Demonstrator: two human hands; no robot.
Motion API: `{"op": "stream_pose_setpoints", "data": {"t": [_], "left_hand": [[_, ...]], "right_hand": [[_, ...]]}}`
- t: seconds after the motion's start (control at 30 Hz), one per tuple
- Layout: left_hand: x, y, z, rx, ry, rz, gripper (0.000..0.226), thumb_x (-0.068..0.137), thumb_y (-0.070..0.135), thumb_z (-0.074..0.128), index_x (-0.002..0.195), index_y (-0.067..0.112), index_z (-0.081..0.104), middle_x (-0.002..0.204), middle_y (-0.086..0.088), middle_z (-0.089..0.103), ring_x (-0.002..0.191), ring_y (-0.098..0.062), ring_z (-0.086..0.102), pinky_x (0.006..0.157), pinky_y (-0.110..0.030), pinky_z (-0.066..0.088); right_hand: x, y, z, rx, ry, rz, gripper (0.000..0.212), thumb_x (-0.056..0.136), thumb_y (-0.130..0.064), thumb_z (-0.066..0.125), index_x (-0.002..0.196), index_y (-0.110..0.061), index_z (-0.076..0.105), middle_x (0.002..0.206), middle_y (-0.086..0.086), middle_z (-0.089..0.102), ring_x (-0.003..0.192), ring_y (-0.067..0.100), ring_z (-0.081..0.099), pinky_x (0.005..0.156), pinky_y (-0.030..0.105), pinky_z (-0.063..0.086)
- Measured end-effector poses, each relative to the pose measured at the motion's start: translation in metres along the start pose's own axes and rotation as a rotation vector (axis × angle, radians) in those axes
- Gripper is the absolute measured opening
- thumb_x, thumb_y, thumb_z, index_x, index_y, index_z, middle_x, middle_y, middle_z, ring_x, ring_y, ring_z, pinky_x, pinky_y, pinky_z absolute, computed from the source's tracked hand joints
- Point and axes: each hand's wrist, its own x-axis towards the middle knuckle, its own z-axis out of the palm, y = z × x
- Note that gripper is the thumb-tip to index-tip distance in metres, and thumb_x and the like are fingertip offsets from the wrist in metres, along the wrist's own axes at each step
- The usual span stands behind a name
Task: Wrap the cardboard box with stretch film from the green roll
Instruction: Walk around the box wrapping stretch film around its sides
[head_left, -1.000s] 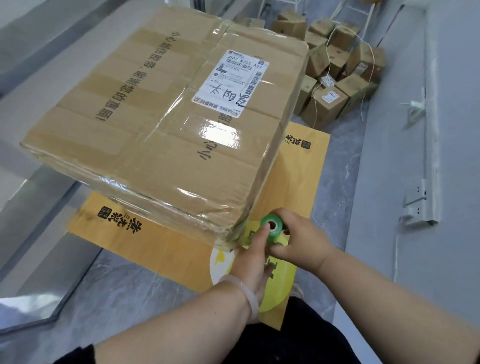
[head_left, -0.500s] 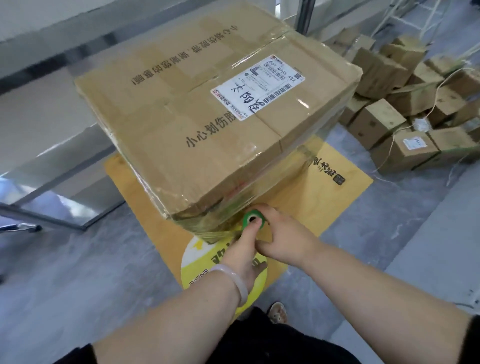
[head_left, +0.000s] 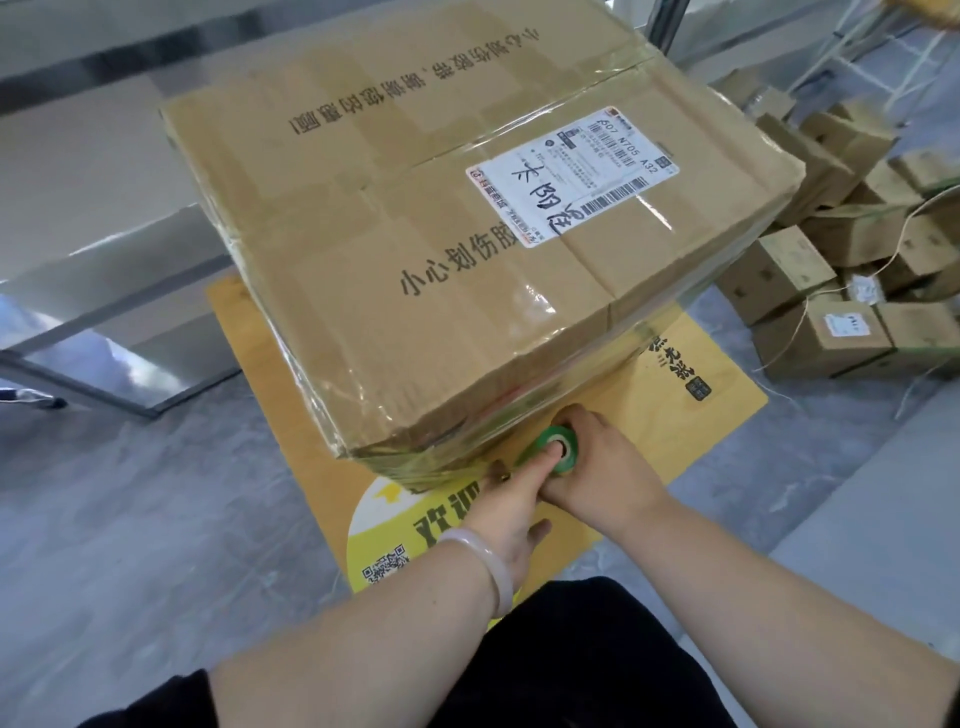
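Observation:
A large cardboard box (head_left: 415, 260) with a white shipping label (head_left: 574, 174) fills the middle of the view, its sides and near corner covered in glossy clear film. The green roll (head_left: 555, 448) stands upright against the box's near lower side. My right hand (head_left: 602, 467) grips the roll from the right, fingers curled round it. My left hand (head_left: 506, 506), with a pale bracelet on the wrist, has a finger pushed into the roll's top core. Film stretches from the roll onto the box side.
The box sits on an orange mat (head_left: 691, 415) with a yellow round sticker (head_left: 395, 530) on the grey floor. A pile of small cardboard boxes (head_left: 821, 270) tied with string lies at the right. A metal frame (head_left: 93, 332) runs along the left.
Both hands have carried the roll round the box's near corner and along its side, while the view swung so the pile of small boxes shifted right.

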Motion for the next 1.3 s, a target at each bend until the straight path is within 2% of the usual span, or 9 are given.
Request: {"op": "stream_pose_setpoints", "data": {"t": [0.23,0.4,0.5,0.63,0.77,0.93,1.03,1.17,1.3], "left_hand": [[0.006,-0.003,0.013,-0.117,0.060,0.039,0.081,0.080,0.039,0.081,0.148,0.019,0.041,0.125,0.002,0.070,0.119,-0.016,0.062,0.109,-0.041,0.044],[0.002,-0.020,0.048,-0.189,0.092,0.120,0.143,0.053,0.046,0.090,0.158,0.037,-0.007,0.156,0.003,0.042,0.144,-0.017,0.038,0.122,-0.041,0.028],[0.006,-0.021,0.060,-0.267,0.168,0.172,0.119,0.080,0.032,0.083,0.159,0.032,-0.006,0.158,0.002,0.037,0.146,-0.016,0.035,0.122,-0.039,0.028],[0.016,-0.019,0.071,-0.353,0.214,0.189,0.115,0.072,0.038,0.085,0.160,0.034,0.011,0.148,0.002,0.049,0.137,-0.019,0.047,0.103,-0.037,0.046],[0.022,-0.022,0.084,-0.432,0.241,0.221,0.129,0.040,0.050,0.082,0.156,0.032,0.028,0.136,-0.003,0.062,0.124,-0.021,0.060,0.083,-0.032,0.053],[0.025,-0.025,0.097,-0.519,0.272,0.247,0.100,0.072,0.041,0.082,0.156,0.024,0.030,0.122,-0.006,0.065,0.097,-0.021,0.065,0.079,-0.031,0.053],[0.031,-0.022,0.103,-0.528,0.313,0.236,0.101,0.070,0.043,0.081,0.155,0.024,0.031,0.134,-0.008,0.060,0.111,-0.024,0.065,0.075,-0.028,0.054],[0.033,-0.016,0.117,-0.526,0.345,0.279,0.121,0.057,0.046,0.087,0.157,0.025,0.022,0.142,-0.011,0.056,0.118,-0.023,0.063,0.094,-0.032,0.054],[0.040,-0.012,0.132,-0.565,0.378,0.313,0.138,0.057,0.049,0.091,0.159,0.035,0.000,0.149,-0.009,0.049,0.122,-0.021,0.061,0.113,-0.037,0.043]], "right_hand": [[0.011,0.013,-0.021,-0.026,-0.144,-0.212,0.058,0.058,-0.038,0.069,0.113,-0.034,0.053,0.100,-0.010,0.054,0.095,0.017,0.059,0.074,0.029,0.047],[0.023,0.015,-0.047,-0.282,-0.062,-0.251,0.051,0.070,-0.059,0.071,0.099,-0.021,0.055,0.084,-0.003,0.049,0.079,0.026,0.060,0.060,0.028,0.038],[0.033,0.024,-0.057,-0.333,-0.101,-0.421,0.051,0.074,-0.059,0.064,0.109,-0.023,0.056,0.099,0.005,0.061,0.088,0.029,0.063,0.062,0.031,0.044],[0.042,0.042,-0.064,-0.185,-0.194,-0.448,0.058,0.066,-0.061,0.056,0.114,-0.028,0.053,0.109,0.000,0.061,0.101,0.023,0.060,0.078,0.036,0.051],[0.047,0.051,-0.065,0.056,-0.264,-0.329,0.044,0.070,-0.034,0.077,0.103,-0.030,0.048,0.097,-0.013,0.060,0.096,0.009,0.061,0.082,0.029,0.051],[0.054,0.063,-0.073,0.029,-0.319,-0.456,0.054,0.068,-0.026,0.081,0.115,-0.031,0.053,0.104,-0.017,0.058,0.095,-0.003,0.055,0.087,0.021,0.047],[0.057,0.072,-0.077,-0.032,-0.325,-0.501,0.058,0.069,-0.022,0.076,0.123,-0.022,0.055,0.112,-0.003,0.057,0.107,0.012,0.054,0.096,0.031,0.046],[0.061,0.079,-0.086,0.006,-0.328,-0.422,0.051,0.070,-0.026,0.079,0.114,-0.024,0.052,0.104,-0.011,0.059,0.100,0.007,0.055,0.084,0.020,0.043],[0.062,0.084,-0.088,0.056,-0.197,-0.302,0.051,0.065,-0.035,0.081,0.103,-0.024,0.049,0.096,-0.007,0.062,0.090,0.014,0.060,0.075,0.031,0.049]]}}
